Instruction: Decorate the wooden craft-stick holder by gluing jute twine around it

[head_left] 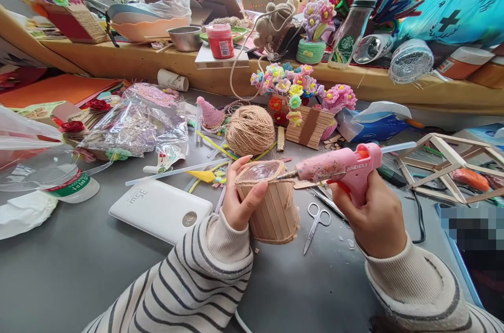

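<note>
My left hand (244, 196) is wrapped round a small cup (273, 215) sided with upright wooden sticks. Twine runs along its top rim and its base, and clear plastic shows inside the mouth. In my right hand (374, 215) is a pink hot glue gun (334, 165), its nozzle at the cup's rim on the right. Whether the tip touches the twine I cannot tell. A clear glue stick (399, 147) pokes out of the gun's back. Small scissors (316, 225) lie on the table just right of the cup. Behind the cup sits a ball of jute twine (250, 131).
A white power bank (161, 210) lies left of my left hand. At far right stand a wooden stick frame (441, 165) and a phone (468, 249). Stick boxes with fuzzy flowers (293, 83) are behind the twine. A ledge (149, 62) at the back carries jars, bowls and pipe cleaners.
</note>
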Tool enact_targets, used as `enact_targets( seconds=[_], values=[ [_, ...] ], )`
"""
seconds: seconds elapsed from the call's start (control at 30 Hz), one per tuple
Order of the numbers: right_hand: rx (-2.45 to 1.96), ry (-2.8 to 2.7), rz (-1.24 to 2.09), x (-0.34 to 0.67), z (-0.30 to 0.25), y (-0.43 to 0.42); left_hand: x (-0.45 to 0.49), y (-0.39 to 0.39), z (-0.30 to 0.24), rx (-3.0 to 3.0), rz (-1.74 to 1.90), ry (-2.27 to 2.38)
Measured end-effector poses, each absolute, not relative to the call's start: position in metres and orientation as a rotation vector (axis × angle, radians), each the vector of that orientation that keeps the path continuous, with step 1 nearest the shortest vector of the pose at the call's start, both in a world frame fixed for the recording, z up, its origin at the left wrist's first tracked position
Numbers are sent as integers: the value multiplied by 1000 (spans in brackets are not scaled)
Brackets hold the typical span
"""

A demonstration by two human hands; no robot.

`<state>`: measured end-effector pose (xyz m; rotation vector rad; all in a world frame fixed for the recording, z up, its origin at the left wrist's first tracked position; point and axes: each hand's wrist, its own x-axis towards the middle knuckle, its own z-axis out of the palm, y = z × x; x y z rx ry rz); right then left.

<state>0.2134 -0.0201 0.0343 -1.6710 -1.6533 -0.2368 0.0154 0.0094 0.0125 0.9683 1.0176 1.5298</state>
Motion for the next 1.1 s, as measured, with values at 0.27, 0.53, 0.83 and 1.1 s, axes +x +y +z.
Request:
enact_targets(
  seconds=[0.27, 0.53, 0.83, 1.1],
  values=[
    [-1559, -1725, -345, 215, 39, -17, 14, 10, 12, 970, 1534, 1012],
    [-1595, -1692, -310, 216, 37, -16, 16, 9, 13, 933, 1546, 985],
    [-1583, -1683, -284, 219, 35, -16, 16, 9, 13, 931, 1555, 974],
    [-1577, -1663, -253, 219, 34, -15, 16, 9, 14, 955, 1549, 1001]
  ],
)
